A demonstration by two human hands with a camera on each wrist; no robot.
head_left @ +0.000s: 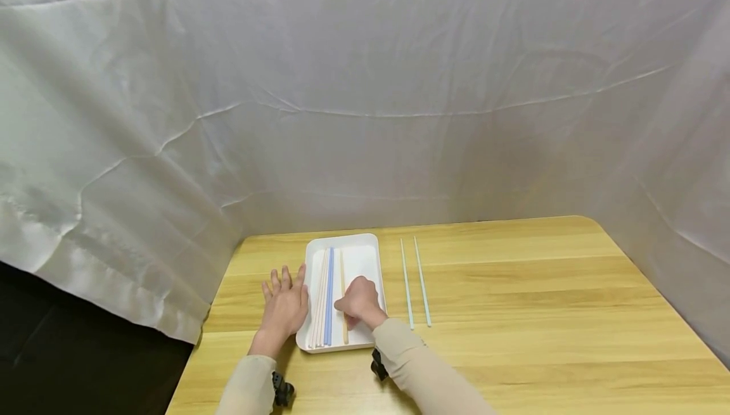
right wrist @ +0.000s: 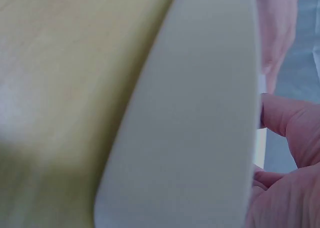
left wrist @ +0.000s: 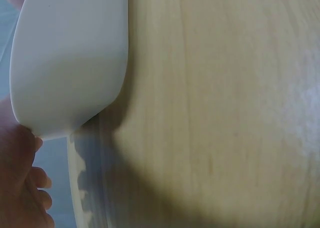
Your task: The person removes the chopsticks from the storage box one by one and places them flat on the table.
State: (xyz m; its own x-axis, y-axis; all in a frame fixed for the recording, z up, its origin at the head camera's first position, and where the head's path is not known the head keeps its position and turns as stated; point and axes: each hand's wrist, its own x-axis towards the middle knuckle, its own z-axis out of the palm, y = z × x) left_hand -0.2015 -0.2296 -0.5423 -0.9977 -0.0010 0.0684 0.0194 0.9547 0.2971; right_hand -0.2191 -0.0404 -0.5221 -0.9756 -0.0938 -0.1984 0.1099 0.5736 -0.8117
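The right hand (head_left: 360,301), just below the centre of the frame, curls over a yellow chopstick (head_left: 345,335) and seems to pinch it between thumb and fingers; the contact itself is partly hidden. That chopstick lies lengthwise in a white tray (head_left: 367,260), its upper and lower ends showing past the hand. For a clean grip, pinch near the middle, lift level, and give the neighbouring sticks room so none gets dragged. At lower left of the frame, the left hand (head_left: 287,309) lies with fingers spread against the tray's left edge; light sideways pressure there should steady the tray without tipping it. Left of the yellow one, inside the tray, are blue chopsticks (head_left: 331,298) and pale ones (head_left: 319,298). Farther right, two light green chopsticks (head_left: 422,282) lie apart on the desk (head_left: 542,307), their spacing slightly uneven.
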